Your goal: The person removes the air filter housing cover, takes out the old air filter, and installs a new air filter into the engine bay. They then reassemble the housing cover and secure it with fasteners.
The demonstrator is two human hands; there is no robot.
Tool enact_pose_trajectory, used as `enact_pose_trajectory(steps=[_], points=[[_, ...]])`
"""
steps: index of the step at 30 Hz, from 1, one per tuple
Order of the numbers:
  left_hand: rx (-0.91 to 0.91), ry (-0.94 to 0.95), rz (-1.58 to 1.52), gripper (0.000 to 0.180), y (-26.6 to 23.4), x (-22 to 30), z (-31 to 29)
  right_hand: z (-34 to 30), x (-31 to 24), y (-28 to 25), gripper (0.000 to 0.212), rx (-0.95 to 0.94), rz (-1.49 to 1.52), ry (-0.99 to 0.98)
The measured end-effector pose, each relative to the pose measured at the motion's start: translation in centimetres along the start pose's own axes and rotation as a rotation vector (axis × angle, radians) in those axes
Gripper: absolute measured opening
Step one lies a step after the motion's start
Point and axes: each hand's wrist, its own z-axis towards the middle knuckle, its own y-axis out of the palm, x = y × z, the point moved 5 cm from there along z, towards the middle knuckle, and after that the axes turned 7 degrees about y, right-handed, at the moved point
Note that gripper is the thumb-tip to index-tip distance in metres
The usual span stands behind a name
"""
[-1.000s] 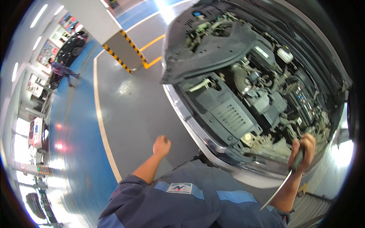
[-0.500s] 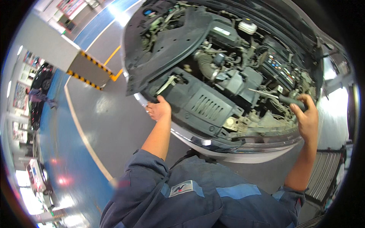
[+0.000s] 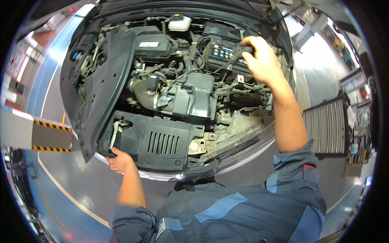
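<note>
My right hand (image 3: 263, 60) is closed around the black handle of a screwdriver (image 3: 235, 58). It is held over the engine bay beside the black battery (image 3: 220, 52), its thin shaft slanting down and left. Whether the tip touches anything I cannot tell. My left hand (image 3: 120, 160) is at the car's front edge, by the left end of a slotted black plastic cover (image 3: 162, 141). Its thumb stands apart from the fingers and it holds nothing I can see. Close to that thumb is a pale metal lever (image 3: 114, 135) on the cover.
A long black trim panel (image 3: 107, 83) lies loose-looking along the left side of the bay. Mid-bay are a ribbed intake hose (image 3: 144, 94) and a black airbox (image 3: 196, 99). A ridged grey cabinet (image 3: 326, 127) stands at right, a striped pillar base (image 3: 52, 135) at left.
My view has turned toward the right. My right hand has carried the screwdriver farther into the bay, over to the battery. My left hand remains by the front edge, its fingers less spread.
</note>
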Motion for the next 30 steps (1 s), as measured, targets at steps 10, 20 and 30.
enact_pose_trajectory(steps=[10, 20, 30], points=[[-0.039, -0.039, -0.005, 0.088, -1.1, 0.9, -0.1, -1.3, 4.0, 5.5, 0.03, -0.227, -0.011, 0.087], [-0.043, -0.048, 0.012, 0.089, -1.1, 0.7, -0.1, -2.7, 4.5, 6.6, 0.028, -0.26, 0.035, 0.088], [-0.068, -0.059, -0.007, 0.089, -1.3, 0.7, -0.1, -3.0, 4.9, 7.9, 0.028, -0.294, 0.027, 0.113]])
